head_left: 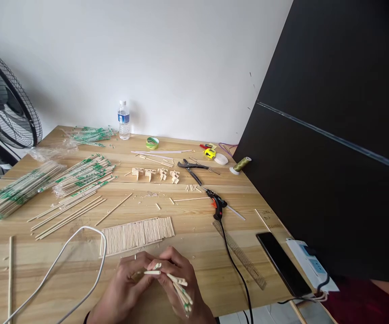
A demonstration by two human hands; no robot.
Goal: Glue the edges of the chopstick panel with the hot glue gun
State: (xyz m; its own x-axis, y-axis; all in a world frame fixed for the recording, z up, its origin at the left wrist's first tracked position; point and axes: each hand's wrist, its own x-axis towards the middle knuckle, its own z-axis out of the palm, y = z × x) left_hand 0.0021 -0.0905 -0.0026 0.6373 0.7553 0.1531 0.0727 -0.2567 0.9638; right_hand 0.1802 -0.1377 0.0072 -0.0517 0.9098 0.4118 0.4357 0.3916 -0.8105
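Near the table's front edge, my left hand [130,279] and my right hand [185,281] meet with fingers closed. A bundle of wooden chopsticks [182,290] with green bits at the ends sticks out of my right hand. Between the fingertips of both hands lies a short wooden stick piece [152,272], pinched by my left hand; more stick ends show just above it. Fingers hide part of the bundle. Just beyond my hands lies a flat panel [136,235] of short sticks laid side by side.
Wrapped chopsticks [22,189] and loose sticks [69,218] lie left. Small stick assemblies [149,174], pliers [192,168] and a glue gun [217,202] lie farther back. A white cable [62,247] loops front left. A phone [283,263] and power strip [312,265] sit right.
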